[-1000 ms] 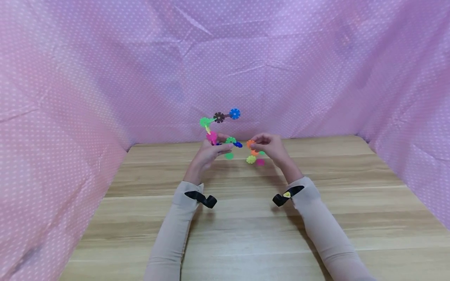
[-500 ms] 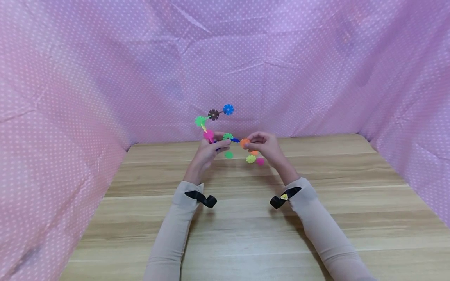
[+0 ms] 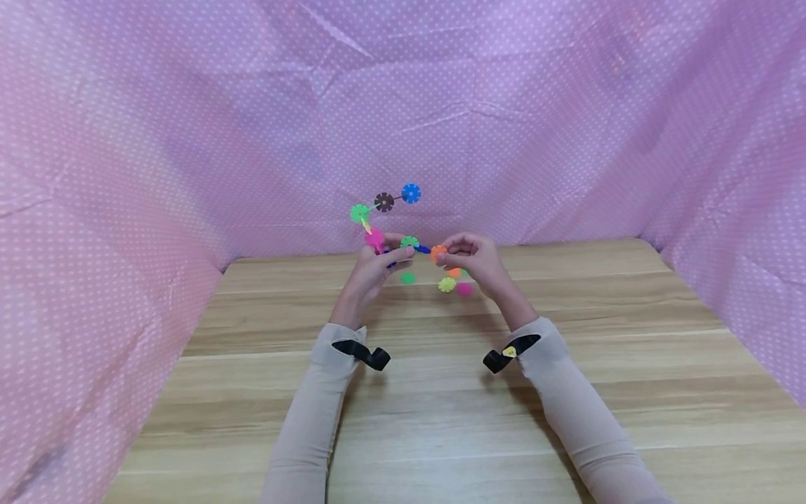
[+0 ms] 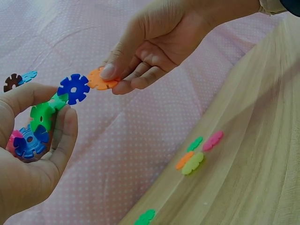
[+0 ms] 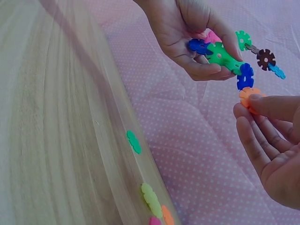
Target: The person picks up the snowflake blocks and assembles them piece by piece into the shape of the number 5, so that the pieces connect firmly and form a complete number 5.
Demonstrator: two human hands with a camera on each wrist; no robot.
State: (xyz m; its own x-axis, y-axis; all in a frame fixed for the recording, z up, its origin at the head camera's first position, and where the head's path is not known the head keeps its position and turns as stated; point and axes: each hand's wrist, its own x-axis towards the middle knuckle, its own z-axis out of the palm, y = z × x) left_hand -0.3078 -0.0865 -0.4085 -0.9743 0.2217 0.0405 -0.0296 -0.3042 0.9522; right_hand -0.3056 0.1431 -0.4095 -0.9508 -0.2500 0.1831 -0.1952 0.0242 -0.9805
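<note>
A chain of slotted plastic snowflake discs hangs from my left hand [image 3: 367,276], whose thumb and fingers pinch a green disc [image 4: 40,115]. Beyond the grip, the chain climbs through a pink disc [image 3: 374,239], a light green disc [image 3: 359,213] and a brown disc [image 3: 379,204] to a bright blue disc [image 3: 415,196]. On the near end sits a dark blue disc [image 4: 80,85]. My right hand [image 3: 481,264] pinches an orange disc [image 4: 97,80] between thumb and fingers, its edge meeting that dark blue disc. How deeply their slots engage, I cannot tell.
Loose discs lie near the far edge of the wooden table [image 3: 428,420]: green [image 3: 408,278], yellow [image 3: 447,285], pink [image 3: 464,289], another orange one [image 4: 184,160] and a second green one [image 4: 194,143]. A pink dotted cloth [image 3: 403,105] hangs behind and at both sides.
My right hand has moved left with the orange disc, closing the gap to the dark blue disc. The chain in my left hand has shifted slightly left and up.
</note>
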